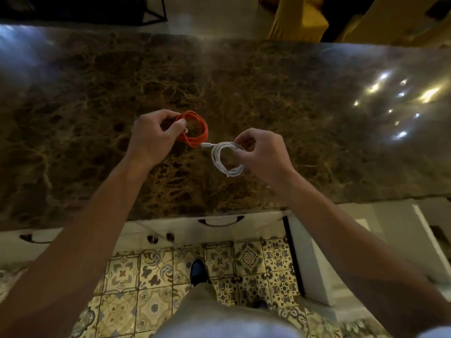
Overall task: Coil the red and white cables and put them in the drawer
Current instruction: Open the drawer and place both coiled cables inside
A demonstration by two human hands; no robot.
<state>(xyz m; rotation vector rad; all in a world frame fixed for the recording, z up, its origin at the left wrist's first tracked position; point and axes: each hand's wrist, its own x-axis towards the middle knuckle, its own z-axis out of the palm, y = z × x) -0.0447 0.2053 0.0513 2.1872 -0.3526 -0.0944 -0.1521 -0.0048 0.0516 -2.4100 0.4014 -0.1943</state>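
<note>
both cables coiled: red cable (195, 129) pinched in left hand (152, 137), white cable (225, 158) pinched in right hand (261, 154), held just above marble counter (292, 106). only stowing left. drawer (220, 224) below counter edge apparently closed, both hands occupied, handle untouched.

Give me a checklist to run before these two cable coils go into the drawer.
1. Red cable coiled: ok, a tidy loop.
2. White cable coiled: ok, though one plug end sticks out toward the red coil.
3. Left hand gripping the red coil: ok.
4. Right hand gripping the white coil: ok.
5. Drawer open: not ok, the front with the dark handle under the marble counter looks shut.
6. A free hand for the handle: not ok, both hands are full.
</note>
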